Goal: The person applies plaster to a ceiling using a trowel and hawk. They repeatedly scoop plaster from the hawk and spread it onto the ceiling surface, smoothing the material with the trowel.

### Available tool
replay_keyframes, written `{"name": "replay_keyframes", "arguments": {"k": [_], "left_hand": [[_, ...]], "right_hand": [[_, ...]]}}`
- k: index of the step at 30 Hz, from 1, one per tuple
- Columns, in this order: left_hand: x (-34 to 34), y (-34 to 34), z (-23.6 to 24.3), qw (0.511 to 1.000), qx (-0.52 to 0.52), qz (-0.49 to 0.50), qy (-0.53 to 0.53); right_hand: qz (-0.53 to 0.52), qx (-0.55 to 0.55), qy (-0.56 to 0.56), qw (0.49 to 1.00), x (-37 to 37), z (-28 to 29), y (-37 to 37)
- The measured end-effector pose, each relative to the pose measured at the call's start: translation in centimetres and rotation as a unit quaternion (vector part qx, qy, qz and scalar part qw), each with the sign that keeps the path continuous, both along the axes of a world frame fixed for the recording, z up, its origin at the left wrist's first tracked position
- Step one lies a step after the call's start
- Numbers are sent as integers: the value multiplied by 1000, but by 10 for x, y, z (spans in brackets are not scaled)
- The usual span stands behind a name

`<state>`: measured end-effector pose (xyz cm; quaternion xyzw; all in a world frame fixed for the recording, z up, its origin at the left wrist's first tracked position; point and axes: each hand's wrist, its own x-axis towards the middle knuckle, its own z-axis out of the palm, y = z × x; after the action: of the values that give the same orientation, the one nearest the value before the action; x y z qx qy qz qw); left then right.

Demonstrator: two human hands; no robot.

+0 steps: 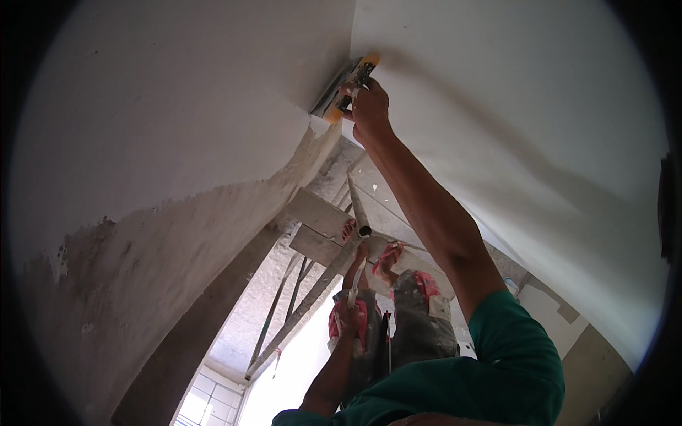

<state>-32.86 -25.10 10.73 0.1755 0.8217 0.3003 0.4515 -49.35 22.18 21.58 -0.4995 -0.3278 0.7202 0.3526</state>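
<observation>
High at the wall corner, my right hand (370,110) grips a wide plastering trowel (331,94) by its black and yellow handle. The trowel's long blade lies against the left wall (192,106), close to where it meets the white wall (511,92) on the right. Lower down, beside my left thigh, my left hand (347,317) is closed round a slim tool smeared white (356,282). Its end points up past my shin, and its exact kind is unclear. Smooth pale plaster covers the upper left wall; a rough grey-brown strip (156,263) shows below.
My feet, in red footwear (389,253), stand on scaffold planks (320,213). An open-ended metal pipe (359,209) and diagonal scaffold struts (305,312) stand around them. Below left is a bright opening with a gridded window (207,401).
</observation>
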Motion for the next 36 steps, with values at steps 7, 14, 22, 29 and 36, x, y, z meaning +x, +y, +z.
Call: {"name": "replay_keyframes", "arguments": {"k": [7, 14, 22, 29, 36], "left_hand": [[1, -6, -8, 998, 23, 60, -13], [-8, 1, 2, 995, -15, 83, -43], [-13, -5, -9, 975, -1, 207, -77], [-18, -11, -14, 982, -15, 186, -36], [-28, 5, -8, 994, 31, 106, 12]], "right_hand": [[-29, 44, 64, 997, 65, 17, -27], [-62, -68, -8, 996, 86, -225, -29], [-91, -159, -72, 981, 23, -378, -13], [-62, -138, -77, 985, -3, -416, 10], [-47, -119, -61, 990, -10, -395, 27]]}}
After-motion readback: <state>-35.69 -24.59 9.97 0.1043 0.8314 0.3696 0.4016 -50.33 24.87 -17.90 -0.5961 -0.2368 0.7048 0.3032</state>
